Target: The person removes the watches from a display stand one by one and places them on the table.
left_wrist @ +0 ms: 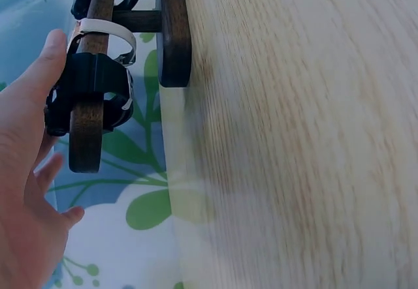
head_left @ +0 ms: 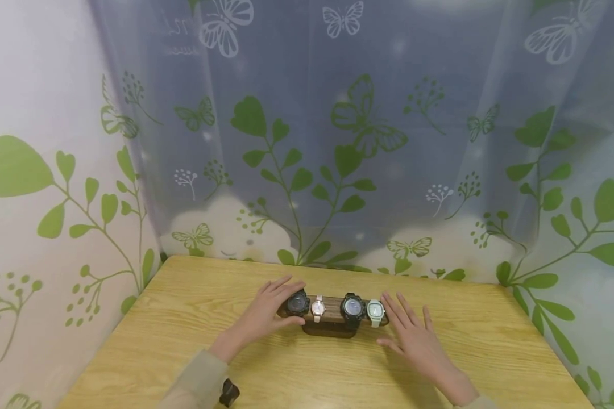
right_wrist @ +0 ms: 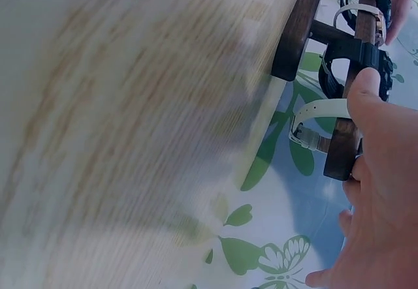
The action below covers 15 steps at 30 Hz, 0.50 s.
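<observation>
A dark wooden watch stand point(head_left: 332, 309) stands on the table, its bar raised on a flat base point(head_left: 330, 329). Strapped along the bar, left to right, are a black watch point(head_left: 298, 303), a small watch with a pale strap point(head_left: 318, 307), a larger black watch point(head_left: 353, 307) and a mint-green square watch point(head_left: 376, 310). My left hand point(head_left: 263, 312) is spread at the bar's left end, its fingers extended by the first black watch. At the other end, my right hand point(head_left: 414, 341) has its fingers spread beside the mint watch; in the right wrist view its thumb overlaps the bar.
The light wood table point(head_left: 184, 318) runs back to a hanging cloth point(head_left: 307, 170) printed with leaves and butterflies. Similar cloth hangs on both sides. A small black object point(head_left: 229, 392) shows at the left sleeve point(head_left: 199, 380).
</observation>
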### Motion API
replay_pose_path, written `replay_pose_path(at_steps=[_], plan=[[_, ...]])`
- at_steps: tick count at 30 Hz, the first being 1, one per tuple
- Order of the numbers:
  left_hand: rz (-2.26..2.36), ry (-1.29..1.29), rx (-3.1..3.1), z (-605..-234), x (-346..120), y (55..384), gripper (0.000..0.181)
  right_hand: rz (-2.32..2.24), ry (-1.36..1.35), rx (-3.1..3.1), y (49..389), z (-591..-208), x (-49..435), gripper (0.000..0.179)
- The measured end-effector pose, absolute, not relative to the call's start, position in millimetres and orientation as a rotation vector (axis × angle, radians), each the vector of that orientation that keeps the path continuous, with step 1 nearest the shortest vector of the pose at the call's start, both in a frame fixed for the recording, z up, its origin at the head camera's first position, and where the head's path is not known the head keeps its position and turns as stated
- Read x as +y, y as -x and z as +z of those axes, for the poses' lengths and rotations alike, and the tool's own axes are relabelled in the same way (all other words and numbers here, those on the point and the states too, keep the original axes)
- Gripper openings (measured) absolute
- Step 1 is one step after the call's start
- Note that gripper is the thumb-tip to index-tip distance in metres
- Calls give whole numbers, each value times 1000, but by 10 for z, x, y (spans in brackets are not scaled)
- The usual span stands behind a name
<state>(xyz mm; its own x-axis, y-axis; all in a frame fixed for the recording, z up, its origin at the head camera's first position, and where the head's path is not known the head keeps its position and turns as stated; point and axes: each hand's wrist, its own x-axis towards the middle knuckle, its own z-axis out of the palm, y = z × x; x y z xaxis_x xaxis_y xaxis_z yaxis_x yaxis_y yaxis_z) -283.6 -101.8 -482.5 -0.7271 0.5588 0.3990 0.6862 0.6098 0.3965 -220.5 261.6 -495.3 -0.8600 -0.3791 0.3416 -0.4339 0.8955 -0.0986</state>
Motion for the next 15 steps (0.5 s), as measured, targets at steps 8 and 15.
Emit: replay_pose_path(at_steps=[8, 15], plan=[[-776, 1021, -2583, -4860, -1009, 2873, 78, 213, -614, -2730, 2187, -4952, 2609, 89], [-792, 1031, -2538, -4854, -1010, 2874, 79, 216, -602, -2742, 2179, -4946, 2609, 88]])
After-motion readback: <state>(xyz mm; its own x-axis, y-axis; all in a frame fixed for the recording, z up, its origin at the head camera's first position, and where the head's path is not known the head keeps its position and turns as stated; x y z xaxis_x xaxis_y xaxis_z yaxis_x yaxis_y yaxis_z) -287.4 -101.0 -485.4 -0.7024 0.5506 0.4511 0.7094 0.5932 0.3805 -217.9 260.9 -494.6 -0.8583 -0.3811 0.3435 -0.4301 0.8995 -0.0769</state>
